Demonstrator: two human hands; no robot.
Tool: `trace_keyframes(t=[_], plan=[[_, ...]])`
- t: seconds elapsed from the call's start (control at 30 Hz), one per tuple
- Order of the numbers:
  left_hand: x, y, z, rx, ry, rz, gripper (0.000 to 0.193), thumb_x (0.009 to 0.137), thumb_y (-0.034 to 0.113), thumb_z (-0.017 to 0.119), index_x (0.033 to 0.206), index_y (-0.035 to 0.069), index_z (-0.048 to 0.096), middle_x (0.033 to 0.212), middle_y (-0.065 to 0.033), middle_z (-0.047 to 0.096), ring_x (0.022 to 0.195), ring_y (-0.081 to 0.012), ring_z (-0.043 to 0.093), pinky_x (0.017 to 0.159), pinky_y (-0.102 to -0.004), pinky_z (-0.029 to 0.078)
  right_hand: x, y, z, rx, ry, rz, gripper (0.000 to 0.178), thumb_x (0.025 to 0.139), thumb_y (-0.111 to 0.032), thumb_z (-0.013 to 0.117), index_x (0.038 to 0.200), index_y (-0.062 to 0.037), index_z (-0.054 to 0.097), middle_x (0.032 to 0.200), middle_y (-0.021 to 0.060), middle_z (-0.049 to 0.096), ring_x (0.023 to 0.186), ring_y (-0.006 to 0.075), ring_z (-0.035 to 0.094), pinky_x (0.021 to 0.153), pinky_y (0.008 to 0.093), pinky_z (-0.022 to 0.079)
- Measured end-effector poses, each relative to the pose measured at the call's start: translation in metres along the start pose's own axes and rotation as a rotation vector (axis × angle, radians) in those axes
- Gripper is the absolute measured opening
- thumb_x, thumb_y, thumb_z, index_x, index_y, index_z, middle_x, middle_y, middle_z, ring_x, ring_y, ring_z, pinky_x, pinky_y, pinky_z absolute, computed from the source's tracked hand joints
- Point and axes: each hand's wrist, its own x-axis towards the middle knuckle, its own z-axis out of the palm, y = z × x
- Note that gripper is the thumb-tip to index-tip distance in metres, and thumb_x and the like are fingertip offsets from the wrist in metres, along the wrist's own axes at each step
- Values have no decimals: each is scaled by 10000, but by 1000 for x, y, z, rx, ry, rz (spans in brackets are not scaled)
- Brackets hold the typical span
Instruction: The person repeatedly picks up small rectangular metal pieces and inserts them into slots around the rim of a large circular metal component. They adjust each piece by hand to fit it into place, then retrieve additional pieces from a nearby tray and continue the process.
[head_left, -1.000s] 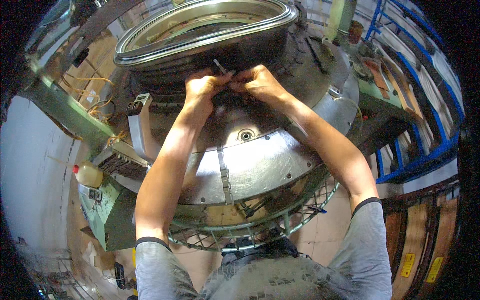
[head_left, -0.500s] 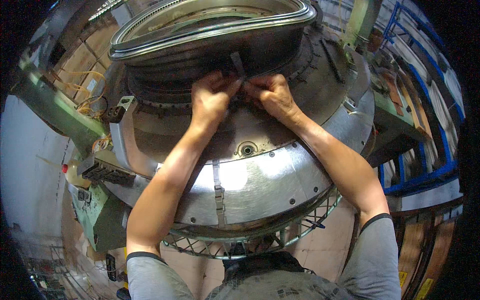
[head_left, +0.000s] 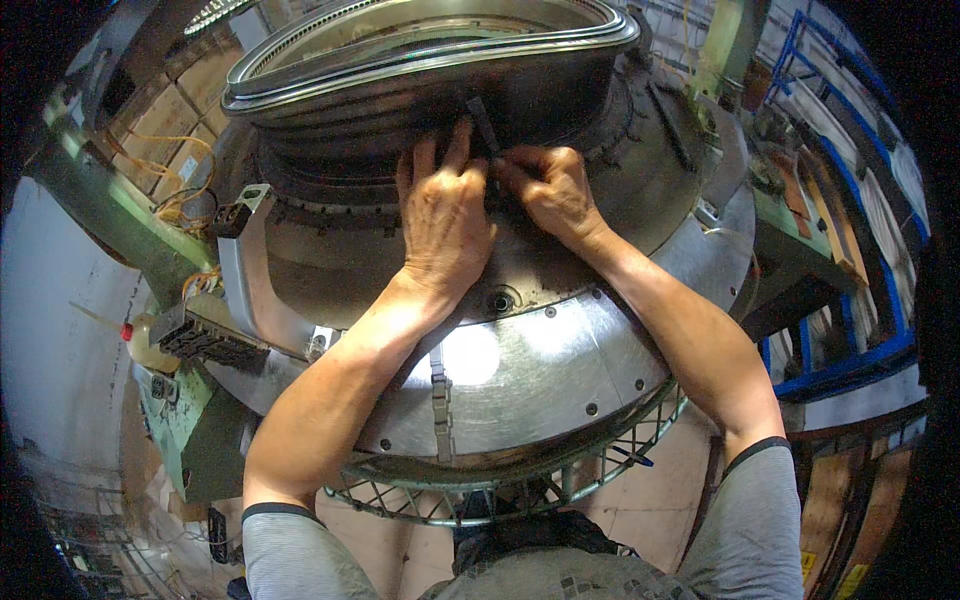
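A dark drum (head_left: 350, 125) with a shiny metal rim (head_left: 420, 72) rises from a large round metal machine. In front of its wall stands a thin, flat dark strip (head_left: 481, 122), tilted slightly. My left hand (head_left: 447, 225) lies against the drum's lower wall just left of the strip, fingers stretched out and apart, holding nothing I can see. To the right, my right hand (head_left: 558, 195) is closed, thumb and forefinger pinched together at the strip's lower end. The strip's bottom is partly hidden by the fingers. Below the hands is a round bolt hole (head_left: 502, 301).
A curved silver plate (head_left: 540, 360) forms the machine's near edge, above a green lattice ring (head_left: 600, 475). On the left are a bent metal bracket (head_left: 245, 270), a green beam (head_left: 110, 205) and a red-capped bottle (head_left: 150, 345). At right stands a blue rack (head_left: 860, 350).
My left hand has gone from a pinch beside the strip to spread fingers laid on the drum wall. The right hand stays pinched at nearly the same place.
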Motion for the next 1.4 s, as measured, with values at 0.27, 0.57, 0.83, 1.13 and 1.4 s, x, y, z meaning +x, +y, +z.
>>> trace_keyframes(t=[0.27,0.57,0.83,1.13,1.4], plan=[[-1,1,0,-11,-15,-7,483,546,88,814,1016,30,719,1460,-164,495,1285,-407,451,1094,-597,342,-1,-1,-1,-28,0,-8,205,864,-179,662,924,-7,756,791,199,702,667,227,649,629,349,518],[-2,1,1,-2,-28,-16,464,559,84,807,1011,21,720,1473,-148,479,1295,-389,445,1111,-613,325,-2,0,1,-27,-8,5,166,905,-145,693,946,4,754,736,121,729,668,70,575,608,290,485],[-1,1,0,-7,-19,-11,451,569,74,791,1011,17,722,1482,-149,474,1302,-390,440,1116,-620,312,-1,1,2,-46,15,-31,184,909,-160,701,959,9,752,737,129,730,662,76,580,602,294,485],[-2,1,0,12,-19,-10,449,585,78,777,1030,35,729,1475,-133,482,1302,-391,439,1108,-632,318,-2,-3,1,-19,21,55,224,834,-211,693,917,-16,762,841,244,705,722,325,726,671,383,553],[-2,0,2,-3,-29,-13,426,588,75,777,1009,28,730,1483,-129,473,1305,-395,431,1109,-641,315,-2,-4,0,14,14,34,203,837,-175,667,925,-19,763,854,241,707,732,318,732,673,376,555]])
